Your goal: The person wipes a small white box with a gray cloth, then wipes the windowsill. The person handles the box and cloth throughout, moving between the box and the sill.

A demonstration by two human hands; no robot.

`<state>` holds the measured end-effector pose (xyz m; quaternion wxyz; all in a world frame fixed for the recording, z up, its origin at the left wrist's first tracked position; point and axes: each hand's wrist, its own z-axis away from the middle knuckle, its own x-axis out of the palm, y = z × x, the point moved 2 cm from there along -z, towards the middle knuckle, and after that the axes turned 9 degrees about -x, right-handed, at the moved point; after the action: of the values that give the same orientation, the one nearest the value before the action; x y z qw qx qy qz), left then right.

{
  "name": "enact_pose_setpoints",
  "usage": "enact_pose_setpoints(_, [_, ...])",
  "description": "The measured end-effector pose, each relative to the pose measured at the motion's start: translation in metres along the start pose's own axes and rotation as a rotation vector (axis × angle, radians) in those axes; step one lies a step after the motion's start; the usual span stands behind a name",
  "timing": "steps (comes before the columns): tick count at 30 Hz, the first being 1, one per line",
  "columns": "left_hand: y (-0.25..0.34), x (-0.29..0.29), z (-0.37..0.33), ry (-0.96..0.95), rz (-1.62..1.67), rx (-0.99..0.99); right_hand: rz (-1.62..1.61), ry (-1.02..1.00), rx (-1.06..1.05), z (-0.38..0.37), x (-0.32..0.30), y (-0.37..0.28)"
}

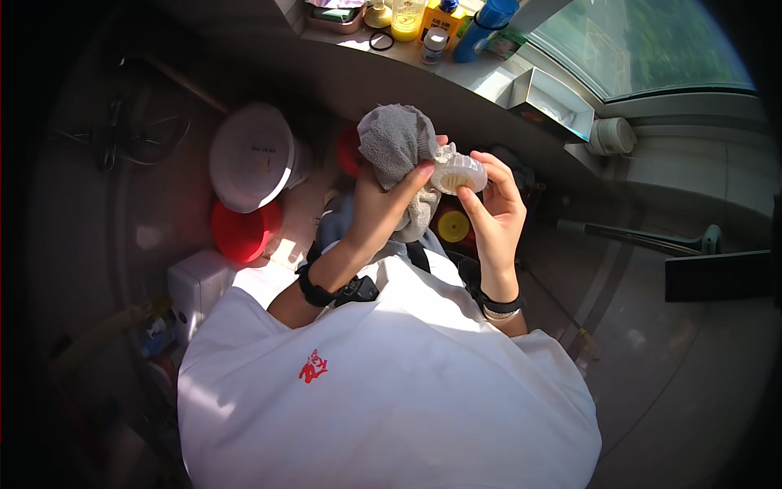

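Cloth of grey terry [395, 144] bunched up in the left hand [377, 208], right hand [503, 216] pinching a round clear ribbed plastic piece [459, 174] just right of it. Looks mid-wipe to me, can't tell how much is done or left.

1. The white basin [251, 167] bore one short line of small dark print on its pale surface, too small to make out.
2. The white shirt [407, 375] carried a small red printed emblem [312, 367], below the wrist with the dark band; no letters could be made out in it.
3. On the ledge, the yellow-orange bottle [440, 20] with the blue top showed bold dark characters on its front.
4. The clear bottle of yellow liquid [406, 23], just beside it, had faint marking on its side, not legible.
5. The small white-capped bottle [433, 47] in front wore a label with blurred lettering.
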<state>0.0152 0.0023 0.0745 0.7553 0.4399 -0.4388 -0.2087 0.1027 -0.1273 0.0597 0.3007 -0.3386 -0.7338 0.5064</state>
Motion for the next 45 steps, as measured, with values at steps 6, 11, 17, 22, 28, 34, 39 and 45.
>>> enact_pose_setpoints(6, [0.006,-0.001,0.008,-0.059,-0.269,0.304,0.112,0.063,-0.066,0.0,0.001,-0.006])
enact_pose_setpoints(11, [-0.011,0.01,0.006,0.059,-0.74,0.534,0.456,-0.16,-0.274,0.006,0.021,-0.015])
enact_pose_setpoints(17, [-0.021,0.0,-0.004,0.088,-0.586,0.443,0.407,-0.141,-0.187,0.014,0.026,-0.012])
enact_pose_setpoints(22, [-0.019,0.001,-0.016,0.11,-0.269,0.334,0.291,-0.01,-0.137,0.017,0.035,-0.006])
enact_pose_setpoints(28, [-0.014,0.001,-0.027,0.177,-0.029,0.02,0.228,0.041,-0.05,0.022,0.036,-0.007])
enact_pose_setpoints(34, [-0.005,-0.009,-0.043,-0.07,0.412,-0.349,-0.266,0.186,0.143,0.023,0.013,-0.001])
enact_pose_setpoints(39, [-0.012,-0.002,-0.023,-0.187,0.38,-0.445,-0.387,0.287,0.176,0.021,0.008,0.009])
enact_pose_setpoints(45, [-0.015,0.011,-0.011,-0.113,-0.047,-0.242,0.101,0.242,0.06,0.018,0.014,0.016])
